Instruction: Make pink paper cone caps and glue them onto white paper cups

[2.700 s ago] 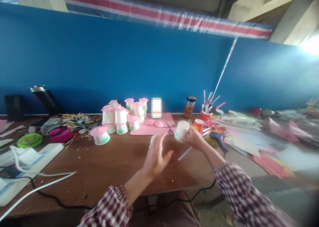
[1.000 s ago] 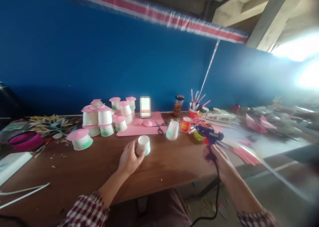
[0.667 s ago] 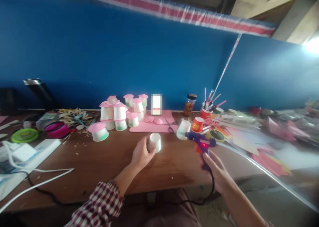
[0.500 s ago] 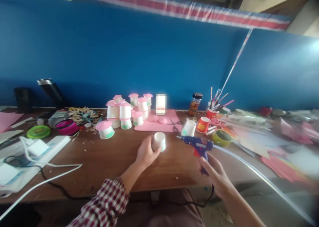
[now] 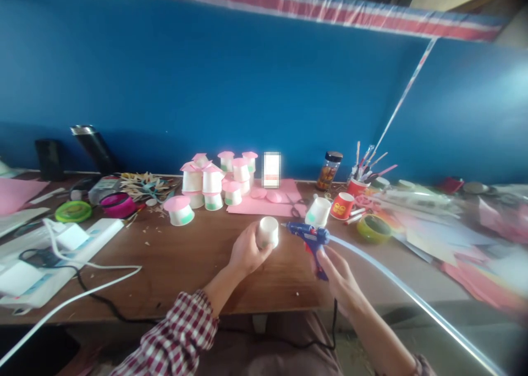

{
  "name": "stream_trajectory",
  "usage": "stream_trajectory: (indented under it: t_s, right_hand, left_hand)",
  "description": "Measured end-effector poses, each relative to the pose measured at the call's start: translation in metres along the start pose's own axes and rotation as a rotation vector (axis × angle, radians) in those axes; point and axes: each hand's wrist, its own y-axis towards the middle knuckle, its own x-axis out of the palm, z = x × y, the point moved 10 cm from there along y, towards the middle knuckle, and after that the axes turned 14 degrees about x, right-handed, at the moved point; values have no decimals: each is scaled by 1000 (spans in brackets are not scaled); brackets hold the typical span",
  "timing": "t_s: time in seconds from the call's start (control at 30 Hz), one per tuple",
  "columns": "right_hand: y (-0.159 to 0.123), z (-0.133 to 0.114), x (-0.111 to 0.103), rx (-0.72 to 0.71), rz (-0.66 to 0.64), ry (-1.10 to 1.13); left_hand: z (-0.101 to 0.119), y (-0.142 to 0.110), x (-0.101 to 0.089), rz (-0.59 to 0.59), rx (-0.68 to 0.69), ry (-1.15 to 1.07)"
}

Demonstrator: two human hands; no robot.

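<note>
My left hand [image 5: 248, 250] is wrapped round a small white paper cup [image 5: 269, 230] above the brown table. In my right hand [image 5: 336, 268] is a blue glue gun [image 5: 308, 234], with a long clear glue stick [image 5: 396, 279] trailing from its back. The gun's nozzle points left, close to the cup's right side; whether they touch I cannot tell. Behind the gun stands another white cup [image 5: 318, 211] with a green patch. Pink-topped paper cups [image 5: 212, 180], some stacked, stand at the back, with one pink-topped cup [image 5: 179, 211] nearer to me.
Pink paper [image 5: 247, 207] and scissors [image 5: 295, 204] lie behind the cup. To the right are a red cup [image 5: 342, 206], a yellow tape roll [image 5: 374, 229] and loose papers. A power strip [image 5: 82, 255] with white and black cables occupies the left. A blue wall closes the back.
My right hand has brought the glue gun leftward, its nozzle now near the cup. My left hand still holds the cup. The view has shifted slightly.
</note>
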Motion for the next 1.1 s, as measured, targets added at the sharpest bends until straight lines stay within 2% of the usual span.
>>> stream_trajectory:
  t_s: [0.13, 0.5, 0.77, 1.1]
  right_hand:
    - [1, 1, 5, -12, 0, -28]
    - [3, -4, 11, -76, 19, -143]
    - [8, 7, 18, -1, -95, -153]
    - [8, 13, 11, -27, -51, -237]
  left_hand:
    - [-2, 0, 2, -32, -28, 18]
    - [2, 1, 0, -20, 5, 28]
    - [2, 1, 0, -24, -2, 22]
    - [3, 2, -1, -19, 14, 34]
